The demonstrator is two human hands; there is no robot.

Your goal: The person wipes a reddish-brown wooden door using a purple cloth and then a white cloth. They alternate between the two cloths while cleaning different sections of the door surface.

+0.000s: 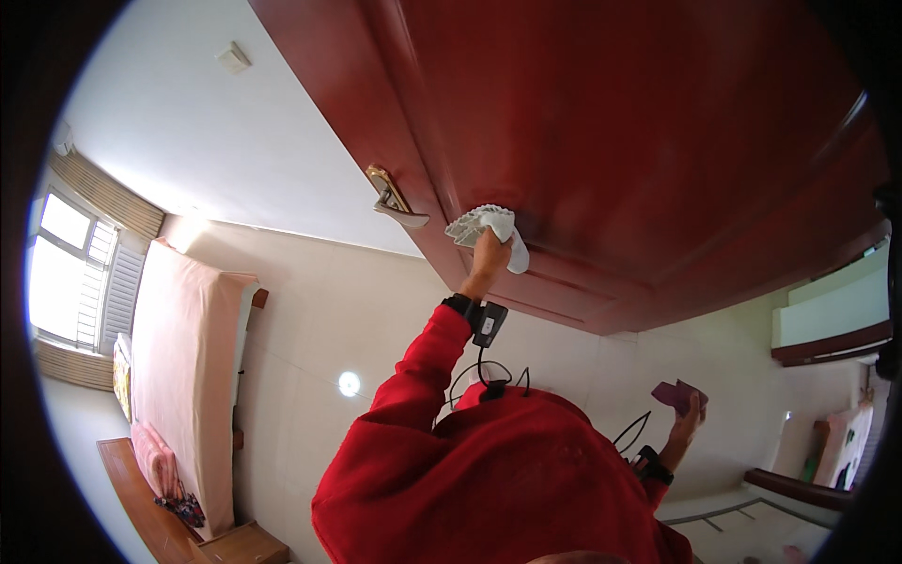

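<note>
A white cloth (486,223) with a ribbed, frilly edge lies against the dark red door (648,141). My left hand (491,256) is closed round the cloth, arm stretched out, and one end hangs down beside the fingers. Just left of the cloth is the door's lever handle (399,207) on a gold-coloured plate. Lower right, away from the door, my right hand (691,423) grips a folded purple piece (678,396), perhaps a cloth or a sponge; its exact kind cannot be made out.
A black device with a cable (488,324) is strapped at my left wrist. On the left stand a bed with a pink cover (188,329), a wooden nightstand (242,545) and a bright window (70,254). A light switch (232,58) sits on the white wall.
</note>
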